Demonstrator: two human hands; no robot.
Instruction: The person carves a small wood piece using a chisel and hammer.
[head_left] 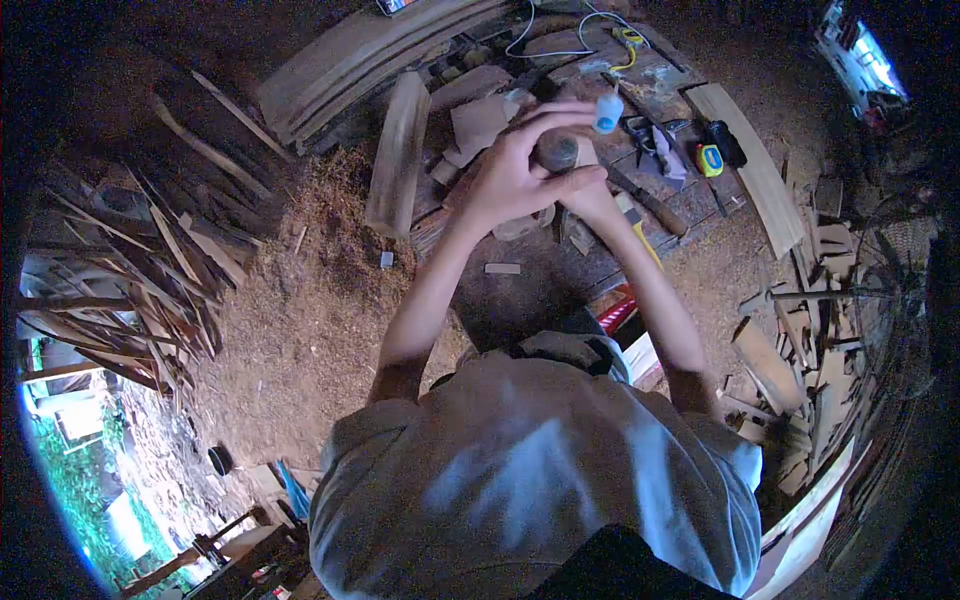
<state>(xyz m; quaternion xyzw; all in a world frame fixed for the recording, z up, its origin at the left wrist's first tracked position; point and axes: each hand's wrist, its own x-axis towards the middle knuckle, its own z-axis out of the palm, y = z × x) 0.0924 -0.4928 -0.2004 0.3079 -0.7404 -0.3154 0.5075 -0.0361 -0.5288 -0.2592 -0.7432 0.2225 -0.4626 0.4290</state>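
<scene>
As we look down from the head camera, our left hand [510,180] and right hand [592,197] are both curled tight around a round wood piece [557,152] above the bench [665,85], a blue-capped bottle [607,110] at our fingertips, so we think the job is midway.

Workbench [662,80]: plank [398,150], yellow tape measure [710,160], white cable [550,53]. Sawdust floor [310,300]: wood offcuts [790,340] strewn.

A woodworking shed: sawdust [330,260] heaped left of the workbench [560,60], offcuts [800,350] right, tape measure [710,160] on it.
</scene>
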